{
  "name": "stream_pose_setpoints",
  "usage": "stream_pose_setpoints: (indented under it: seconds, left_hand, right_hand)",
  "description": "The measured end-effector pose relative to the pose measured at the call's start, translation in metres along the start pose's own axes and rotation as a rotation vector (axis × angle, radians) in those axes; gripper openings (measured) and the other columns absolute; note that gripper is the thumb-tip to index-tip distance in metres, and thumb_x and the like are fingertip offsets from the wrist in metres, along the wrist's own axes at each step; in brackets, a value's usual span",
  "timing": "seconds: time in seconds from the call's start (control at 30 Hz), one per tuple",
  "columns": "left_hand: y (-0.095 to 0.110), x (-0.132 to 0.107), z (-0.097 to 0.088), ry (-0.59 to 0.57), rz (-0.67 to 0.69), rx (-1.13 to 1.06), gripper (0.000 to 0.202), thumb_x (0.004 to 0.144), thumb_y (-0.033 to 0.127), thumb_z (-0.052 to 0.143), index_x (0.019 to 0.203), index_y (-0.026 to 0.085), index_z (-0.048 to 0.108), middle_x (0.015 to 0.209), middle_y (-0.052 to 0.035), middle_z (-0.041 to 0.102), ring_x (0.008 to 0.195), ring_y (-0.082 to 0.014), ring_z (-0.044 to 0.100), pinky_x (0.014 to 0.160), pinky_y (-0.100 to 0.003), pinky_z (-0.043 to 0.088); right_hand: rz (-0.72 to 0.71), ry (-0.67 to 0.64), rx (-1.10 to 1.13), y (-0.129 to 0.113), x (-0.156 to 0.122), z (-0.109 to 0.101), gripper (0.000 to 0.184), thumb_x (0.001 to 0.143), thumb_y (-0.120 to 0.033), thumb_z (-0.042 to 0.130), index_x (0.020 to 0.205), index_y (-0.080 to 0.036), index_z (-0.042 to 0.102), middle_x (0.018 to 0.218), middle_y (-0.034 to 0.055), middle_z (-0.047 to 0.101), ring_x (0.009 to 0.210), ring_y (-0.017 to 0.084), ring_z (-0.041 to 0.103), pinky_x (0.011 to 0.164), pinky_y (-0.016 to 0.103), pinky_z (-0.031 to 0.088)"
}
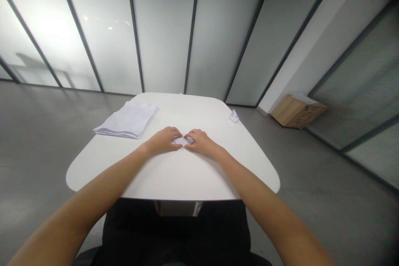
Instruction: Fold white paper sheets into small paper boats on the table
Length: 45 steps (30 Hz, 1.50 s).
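We look down at a white table (199, 181), where a small piece of paper (183, 141) lies near the middle, between two bare hands. The left hand (167, 139) and right hand (200, 141) each make a narrow curve around one end, thumb apart from fingers; we cannot tell how firmly either pinches it. We judge the handling to be partway through: this piece is under the fingers, while a small folded paper (234, 116) sits apart at the right edge, its folds apparently made. A stack of white paper (127, 119) lies at the left, seemingly unworked. The fingers hide the piece's ends, and its creases are too small for us to make out.
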<state>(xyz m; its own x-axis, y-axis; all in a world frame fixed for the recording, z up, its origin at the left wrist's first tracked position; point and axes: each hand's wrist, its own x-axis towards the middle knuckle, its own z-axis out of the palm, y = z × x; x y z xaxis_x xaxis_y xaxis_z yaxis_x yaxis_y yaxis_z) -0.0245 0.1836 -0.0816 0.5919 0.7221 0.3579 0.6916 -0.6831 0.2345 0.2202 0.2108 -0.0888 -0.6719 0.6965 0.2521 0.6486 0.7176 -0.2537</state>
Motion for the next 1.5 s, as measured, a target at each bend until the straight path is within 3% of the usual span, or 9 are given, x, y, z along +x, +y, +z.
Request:
stream_pose_setpoints:
  seconds: [0.13,0.37,0.5,0.73,1.0,1.17,1.3,1.5]
  left_hand:
    - [0.0,0.0,0.001,-0.001,-0.014,0.031,0.046,0.086,0.053,0.068,0.12,0.023,0.07,0.119,-0.0082,0.071,0.111,-0.0262,0.063,0.1,-0.038,0.047]
    - [-0.015,-0.003,-0.005,-0.04,0.006,0.048,0.036,0.088,0.042,0.065,0.115,0.021,0.073,0.115,-0.0061,0.073,0.111,-0.0249,0.064,0.103,-0.036,0.044]
    - [-0.02,-0.005,-0.007,-0.038,-0.009,0.052,0.037,0.087,0.044,0.064,0.114,0.021,0.073,0.114,-0.0066,0.074,0.11,-0.0253,0.064,0.104,-0.037,0.045]
    - [-0.015,-0.004,0.001,0.017,-0.057,0.07,0.037,0.086,0.046,0.066,0.115,0.025,0.073,0.115,-0.0069,0.072,0.11,-0.0263,0.063,0.102,-0.039,0.046]
    - [-0.01,0.0,0.008,0.058,-0.079,0.133,0.037,0.09,0.044,0.062,0.119,0.022,0.07,0.118,-0.0109,0.069,0.112,-0.0271,0.061,0.105,-0.042,0.045]
    - [-0.016,0.0,0.009,0.079,-0.069,0.074,0.033,0.089,0.034,0.062,0.119,0.021,0.068,0.12,-0.009,0.069,0.113,-0.0257,0.06,0.105,-0.041,0.045]
    - [-0.017,0.001,0.008,0.108,-0.09,0.037,0.029,0.087,0.026,0.059,0.114,0.022,0.069,0.112,-0.0071,0.072,0.107,-0.025,0.061,0.1,-0.039,0.047]
    - [-0.018,0.003,0.0,0.029,-0.074,-0.011,0.02,0.087,0.022,0.056,0.102,0.023,0.07,0.1,-0.004,0.074,0.096,-0.0229,0.064,0.089,-0.034,0.049]
  right_hand:
    - [-0.007,0.002,0.012,0.002,0.001,-0.003,0.043,0.085,-0.047,0.076,0.121,-0.024,0.071,0.124,0.0107,0.067,0.118,0.028,0.059,0.102,0.044,0.044]
    - [-0.049,0.012,0.102,0.026,0.002,-0.005,0.016,0.091,-0.025,0.07,0.105,-0.024,0.077,0.113,0.005,0.075,0.106,0.021,0.067,0.1,0.035,0.047]
    - [-0.054,0.009,0.075,0.029,0.001,-0.002,0.019,0.092,-0.027,0.069,0.109,-0.025,0.077,0.118,0.0054,0.074,0.11,0.022,0.065,0.101,0.036,0.046]
    - [0.002,0.006,-0.085,0.007,-0.002,0.0,0.033,0.098,-0.033,0.059,0.129,-0.026,0.069,0.128,0.0108,0.065,0.117,0.027,0.057,0.101,0.043,0.042]
    - [0.039,0.01,-0.129,0.004,0.0,0.002,0.038,0.099,-0.035,0.058,0.134,-0.023,0.062,0.13,0.0132,0.063,0.118,0.028,0.055,0.099,0.043,0.041]
    - [0.034,0.062,-0.08,0.009,0.001,0.002,0.032,0.097,-0.029,0.059,0.128,-0.02,0.065,0.126,0.0114,0.067,0.117,0.025,0.057,0.1,0.039,0.042]
    - [0.013,0.102,-0.067,0.01,0.001,-0.001,0.023,0.096,-0.023,0.06,0.117,-0.02,0.069,0.111,0.0082,0.072,0.105,0.023,0.061,0.095,0.036,0.044]
    - [-0.029,0.112,-0.091,0.007,0.0,-0.008,0.017,0.088,-0.014,0.063,0.1,-0.021,0.071,0.099,0.0051,0.074,0.097,0.023,0.061,0.089,0.034,0.044]
